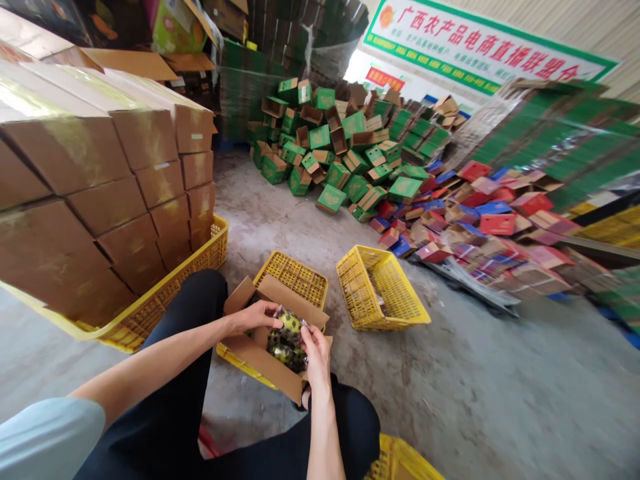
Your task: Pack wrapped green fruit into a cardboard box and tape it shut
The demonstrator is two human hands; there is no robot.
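Observation:
Between my two hands is a wrapped fruit (290, 323), yellow-green with dark spots under clear, shiny film. My left hand (257, 316) pinches the wrapping at its left end. The fingers of my right hand (317, 353) are closed on the right end. The fruit is held over an open cardboard box (273, 365), whose flaps are folded outward. More dark-and-green wrapped fruit (287, 357) lies inside the box, just below my hands. Under the box is a yellow plastic crate (305, 279), turned bottom up or lidded; I cannot tell which.
Stacked brown cartons (95, 180) stand in a large yellow crate (220, 247) on the left. A yellow basket (383, 293) sits on the right, another yellow crate (400, 460) near my right knee. Piled green boxes (333, 197) and red and blue boxes (497, 224) cover the floor behind.

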